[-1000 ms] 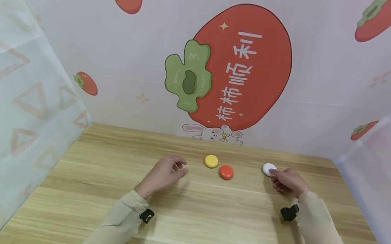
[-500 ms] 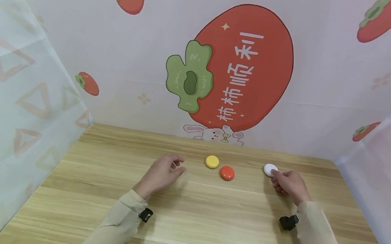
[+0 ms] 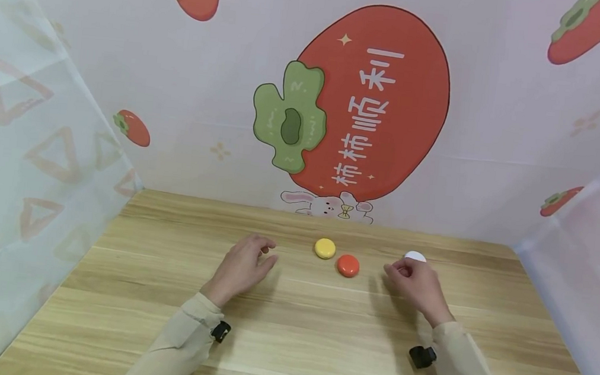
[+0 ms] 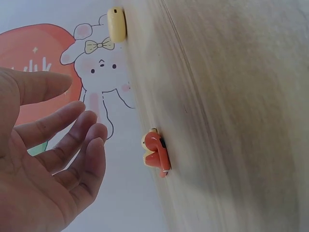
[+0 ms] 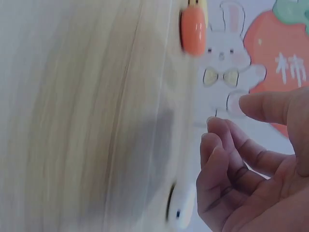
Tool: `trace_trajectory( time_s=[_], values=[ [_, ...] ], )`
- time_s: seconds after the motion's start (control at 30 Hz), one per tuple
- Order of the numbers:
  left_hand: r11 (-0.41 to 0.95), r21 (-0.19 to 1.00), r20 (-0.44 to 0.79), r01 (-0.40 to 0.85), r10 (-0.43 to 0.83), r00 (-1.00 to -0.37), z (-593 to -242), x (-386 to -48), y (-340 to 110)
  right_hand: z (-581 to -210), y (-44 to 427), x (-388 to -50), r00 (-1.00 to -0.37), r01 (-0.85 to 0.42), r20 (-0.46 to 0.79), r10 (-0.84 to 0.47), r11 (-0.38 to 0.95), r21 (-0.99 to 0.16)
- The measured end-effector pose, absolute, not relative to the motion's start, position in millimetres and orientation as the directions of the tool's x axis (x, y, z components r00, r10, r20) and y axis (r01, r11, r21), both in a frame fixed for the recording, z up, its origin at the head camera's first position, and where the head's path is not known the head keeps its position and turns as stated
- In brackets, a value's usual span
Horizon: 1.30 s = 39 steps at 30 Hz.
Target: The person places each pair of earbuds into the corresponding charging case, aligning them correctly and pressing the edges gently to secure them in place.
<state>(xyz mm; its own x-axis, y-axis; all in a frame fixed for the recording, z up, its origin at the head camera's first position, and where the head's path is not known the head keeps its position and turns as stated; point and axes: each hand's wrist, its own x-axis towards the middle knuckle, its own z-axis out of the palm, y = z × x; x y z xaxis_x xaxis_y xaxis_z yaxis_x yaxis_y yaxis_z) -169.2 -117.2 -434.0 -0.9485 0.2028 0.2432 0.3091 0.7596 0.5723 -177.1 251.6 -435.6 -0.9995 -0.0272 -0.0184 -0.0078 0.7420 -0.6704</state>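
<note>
Above the wooden table my left hand (image 3: 239, 265) hangs with loosely bent fingers, holding nothing. A small red and yellow figure (image 4: 157, 154) stands near that hand in the left wrist view; the head view does not show it. To the hand's right lie a glossy yellow disc (image 3: 325, 248) and a glossy red disc (image 3: 348, 265). My right hand (image 3: 416, 284) hovers to the right of the red disc, its thumb and fingers apart in the right wrist view and nothing between them. A white disc (image 3: 415, 256) lies just behind it, partly covered by that hand.
Behind the wooden table (image 3: 286, 341) rises a backdrop (image 3: 196, 89) printed with persimmons and a rabbit. Pale patterned sheets (image 3: 14, 144) close in the left and right sides. Each wrist carries a small black camera (image 3: 422, 357).
My right hand has left the white disc, which stays in place, and moved left and toward me. The left hand has drifted slightly left.
</note>
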Motion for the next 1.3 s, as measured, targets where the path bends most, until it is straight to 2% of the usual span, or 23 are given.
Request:
trace_trajectory(
  time_s=[0.47,0.93,1.3],
  values=[
    [0.768,0.581,0.219,0.270,0.172,-0.960,-436.6,-170.0,-126.8,-434.2,207.4,-181.3,-0.994,-0.053,-0.029,-0.103,0.713,-0.699],
    [0.757,0.590,0.218,0.280,0.185,-0.958,-436.6,-170.9,-122.2,-446.3,180.5,-195.7,-0.989,0.061,-0.144,-0.034,0.792,-0.608],
    [0.750,0.572,0.241,0.331,0.232,-0.943,-433.9,-169.5,-111.5,-450.3,175.2,-194.9,-0.988,0.066,-0.148,-0.039,0.765,-0.640]
  ],
)
